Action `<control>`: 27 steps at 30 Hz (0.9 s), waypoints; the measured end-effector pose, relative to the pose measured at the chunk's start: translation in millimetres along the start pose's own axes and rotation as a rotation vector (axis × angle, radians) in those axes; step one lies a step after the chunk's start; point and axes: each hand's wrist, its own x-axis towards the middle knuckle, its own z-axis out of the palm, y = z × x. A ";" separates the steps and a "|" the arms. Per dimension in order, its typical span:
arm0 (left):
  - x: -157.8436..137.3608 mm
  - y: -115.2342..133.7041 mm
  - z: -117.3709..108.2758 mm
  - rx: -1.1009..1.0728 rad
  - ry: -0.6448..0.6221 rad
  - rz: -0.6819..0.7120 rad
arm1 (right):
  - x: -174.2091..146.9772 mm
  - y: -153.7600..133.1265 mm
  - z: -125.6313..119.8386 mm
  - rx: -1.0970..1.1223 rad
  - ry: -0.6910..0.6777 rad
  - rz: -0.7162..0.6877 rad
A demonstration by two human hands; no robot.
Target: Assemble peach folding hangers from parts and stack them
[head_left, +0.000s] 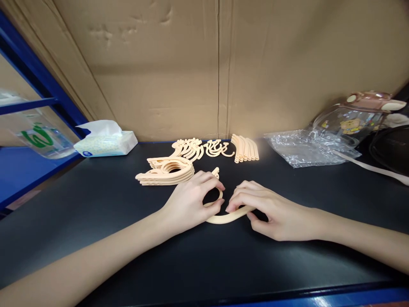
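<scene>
My own hands hide much of the beige piece [225, 219]: its far end runs under my right fingers, and its middle slips behind my left thumb, so I cannot tell whether it is one part or several joined. A small tip pokes up past my left knuckles. The piece is in front of me, just above the table [159, 273] or touching it; I can't tell which.

My left hand [191, 198] curls its thumb and forefinger into a narrow C, their tips on the curved part of the piece. My right hand [275, 209] pinches the bar end, fingers over the top, thumb beneath; its last fingers are tucked from sight.

Beyond my left hand sits a stack [159, 177] of beige frames, partly covered by my knuckles. Behind are overlapping hooks [214, 152], hard to count, and a row of bars [245, 149]. At the right, a black round thing [391, 149] is cut off by the edge.
</scene>
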 end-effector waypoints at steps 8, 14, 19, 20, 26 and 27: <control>-1.8 0.2 -5.8 -0.057 -0.106 0.129 | 0.5 12.1 -1.2 -0.251 0.041 -0.035; -3.0 -3.2 -10.0 -0.099 -0.167 0.273 | 2.6 27.9 -3.5 -0.347 0.162 0.048; -4.1 -0.4 -10.7 -0.115 -0.176 0.269 | 2.4 32.2 -3.5 -0.406 0.227 0.170; -4.3 0.4 -10.8 -0.127 -0.179 0.266 | 2.3 31.6 -3.6 -0.404 0.228 0.176; -5.6 2.7 -10.2 -0.167 -0.130 0.258 | 2.7 26.0 -5.3 -0.375 0.193 0.095; -5.8 2.5 -9.9 -0.164 -0.115 0.254 | 2.7 25.6 -5.7 -0.366 0.183 0.078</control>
